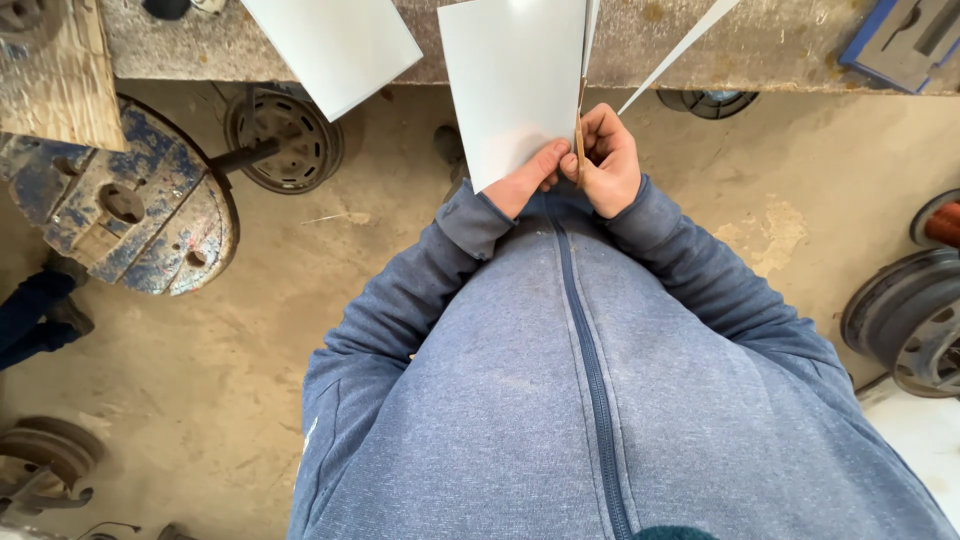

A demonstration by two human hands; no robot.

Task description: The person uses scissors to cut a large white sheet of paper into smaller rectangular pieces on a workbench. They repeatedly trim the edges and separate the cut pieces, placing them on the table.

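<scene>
— Left hand (525,180)?
— Curled under the lower edge of a white sheet (512,85), thumb pressed on its face, grasping it close to the chest.
— And the right hand (605,160)?
— Clenched around a thin brown stick (579,130), pinched upright just beside the sheet's right edge, touching or nearly so; cannot tell which.
— How many sheets?
— Three white ones counted: the held one, a second sheet (335,45) lying tilted over the counter (780,45) edge to the left, and a narrow strip (675,55) seen edge-on, slanting up to the right.
— Anything else on the counter?
— A blue tray (905,40) at the far right corner.
— Down on the floor (300,300)?
— A blue-painted wooden spool (135,215) at left, a round metal rim (285,140) beside it, dark wheels (905,320) at right.
— Anything blocking the view?
— Blue zipped jacket (580,400) filling the lower middle, hiding the floor beneath.
</scene>
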